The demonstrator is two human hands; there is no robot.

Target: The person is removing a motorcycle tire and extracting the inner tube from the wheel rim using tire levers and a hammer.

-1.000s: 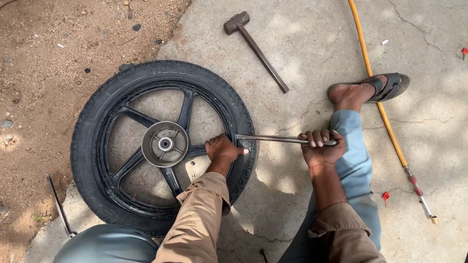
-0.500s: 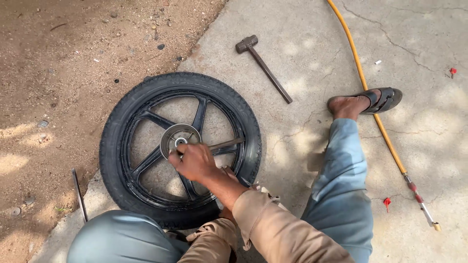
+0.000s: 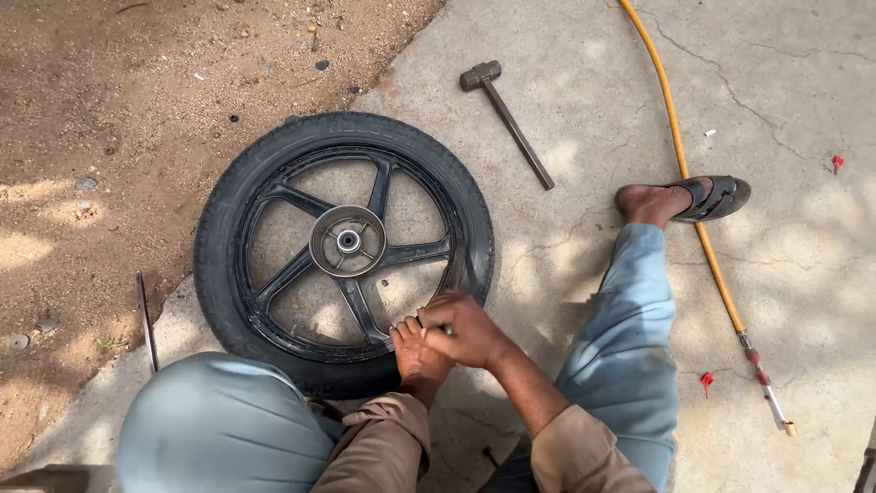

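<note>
Tan long sleeves with buttoned cuffs, pale blue trousers and a dark strapped sandal (image 3: 716,196) (one foot visible).

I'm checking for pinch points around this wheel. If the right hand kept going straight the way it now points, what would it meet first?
The right hand points left, toward the left hand, which it already touches at the tyre's near rim. Past that, probably the nearest black spoke, though depth is unclear.

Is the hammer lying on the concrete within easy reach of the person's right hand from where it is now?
Probably yes: the hammer lies on bare concrete beyond the wheel, nothing blocking it, though the right hand would need a long stretch.
</note>
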